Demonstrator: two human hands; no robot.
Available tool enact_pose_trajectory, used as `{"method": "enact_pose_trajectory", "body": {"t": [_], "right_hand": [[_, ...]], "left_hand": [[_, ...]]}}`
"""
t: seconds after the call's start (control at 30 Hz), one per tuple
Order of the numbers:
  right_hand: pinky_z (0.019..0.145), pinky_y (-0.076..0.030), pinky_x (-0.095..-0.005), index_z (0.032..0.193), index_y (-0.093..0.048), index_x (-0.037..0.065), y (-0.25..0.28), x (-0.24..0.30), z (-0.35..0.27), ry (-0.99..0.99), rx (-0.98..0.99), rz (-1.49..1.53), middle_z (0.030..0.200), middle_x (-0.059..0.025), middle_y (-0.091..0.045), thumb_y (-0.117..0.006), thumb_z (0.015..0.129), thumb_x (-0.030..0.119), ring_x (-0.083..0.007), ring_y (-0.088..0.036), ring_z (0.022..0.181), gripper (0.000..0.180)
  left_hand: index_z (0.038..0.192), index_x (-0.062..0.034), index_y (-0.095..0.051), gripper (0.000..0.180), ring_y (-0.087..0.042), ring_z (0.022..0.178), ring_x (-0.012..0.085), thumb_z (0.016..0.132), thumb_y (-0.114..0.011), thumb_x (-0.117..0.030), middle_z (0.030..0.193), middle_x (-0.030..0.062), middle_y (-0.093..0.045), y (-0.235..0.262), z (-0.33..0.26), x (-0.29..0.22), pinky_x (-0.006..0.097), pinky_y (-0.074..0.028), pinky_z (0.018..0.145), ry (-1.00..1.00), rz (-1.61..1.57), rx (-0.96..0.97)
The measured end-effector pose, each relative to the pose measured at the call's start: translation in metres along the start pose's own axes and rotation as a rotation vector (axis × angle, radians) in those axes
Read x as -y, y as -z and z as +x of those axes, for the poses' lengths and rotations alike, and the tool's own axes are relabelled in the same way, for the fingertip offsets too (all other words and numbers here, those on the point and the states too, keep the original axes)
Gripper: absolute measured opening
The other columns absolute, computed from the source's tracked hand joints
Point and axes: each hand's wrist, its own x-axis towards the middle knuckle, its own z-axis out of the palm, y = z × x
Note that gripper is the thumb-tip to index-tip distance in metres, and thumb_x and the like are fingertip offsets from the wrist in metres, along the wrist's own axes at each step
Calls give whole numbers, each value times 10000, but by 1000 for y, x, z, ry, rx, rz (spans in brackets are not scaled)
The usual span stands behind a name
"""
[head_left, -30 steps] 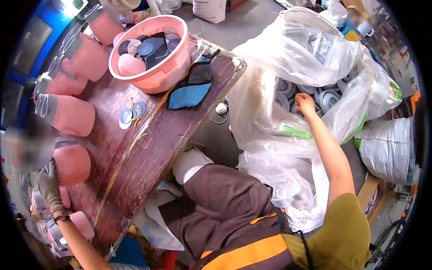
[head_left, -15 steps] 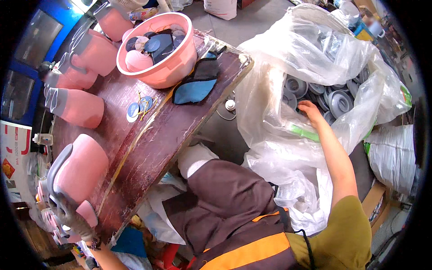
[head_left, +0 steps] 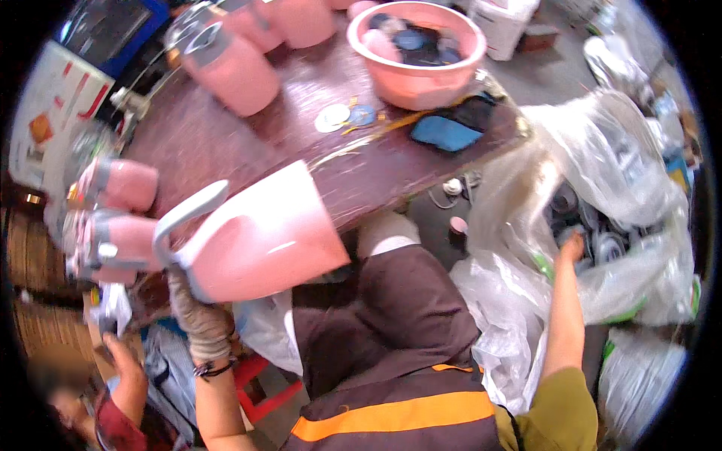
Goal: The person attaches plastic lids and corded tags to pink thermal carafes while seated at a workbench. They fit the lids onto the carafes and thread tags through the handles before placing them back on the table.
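My left hand [head_left: 199,319], in a grey knitted glove, is closed on the grey rim end of a pink jug [head_left: 267,233]. The jug lies tilted above the table's near edge, its grey handle upward and its pink base toward the right. My bare right hand [head_left: 573,246] reaches into a large clear plastic bag [head_left: 511,263] at the right. It is among round grey lids [head_left: 608,246]; blur and the lids hide whether its fingers hold one.
On the dark red table [head_left: 226,150] stand more pink jugs [head_left: 233,71], a pink basin [head_left: 417,90] of small parts, round tags [head_left: 332,118] and a blue-black cloth piece [head_left: 447,132]. Another person's arm [head_left: 128,376] shows at lower left. A red stool [head_left: 263,391] is below.
My left hand has lifted the jug off the table and brought it right, in front of me. My right hand remains at the bag of lids. The view has turned left.
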Motion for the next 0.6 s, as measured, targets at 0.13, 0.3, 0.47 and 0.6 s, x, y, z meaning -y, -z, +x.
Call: {"method": "enact_pose_trajectory", "body": {"t": [0.13, 0.3, 0.47, 0.6], "right_hand": [[987, -384, -290, 1283, -514, -91, 54, 162, -100, 262, 184, 289, 1264, -161, -581, -546, 959, 309, -201, -546, 1108, 515], [859, -469, -337, 1167, -603, 18, 100, 290, -299, 630, 738, 701, 1134, -117, -594, -676, 833, 128, -226, -579, 994, 359], [860, -453, -368, 1136, -659, 26, 117, 346, -367, 961, 1046, 801, 1100, -147, -560, -719, 822, 272, -281, -553, 983, 403], [902, -422, -369, 1140, -665, 34, 120, 329, -380, 932, 1166, 878, 1112, -139, -550, -641, 891, 337, -267, -529, 1015, 393]], "left_hand": [[1194, -91, -567, 443, -581, 1052, 220, 936, -524, -449, 1132, 83, -621, -7, -33, 19, 402, -460, 929, 278, -367, -62], [1136, -74, -574, 394, -612, 1008, 213, 936, -550, -413, 1077, 75, -641, -57, -74, 40, 410, -495, 897, 466, -420, -13], [1202, -32, -553, 462, -616, 1025, 242, 911, -600, -388, 1118, 106, -643, -44, -89, 50, 417, -487, 930, 632, -600, -7], [1207, -33, -544, 458, -619, 1018, 244, 916, -597, -383, 1106, 107, -646, -28, -92, 51, 416, -493, 922, 775, -662, -39]]}}
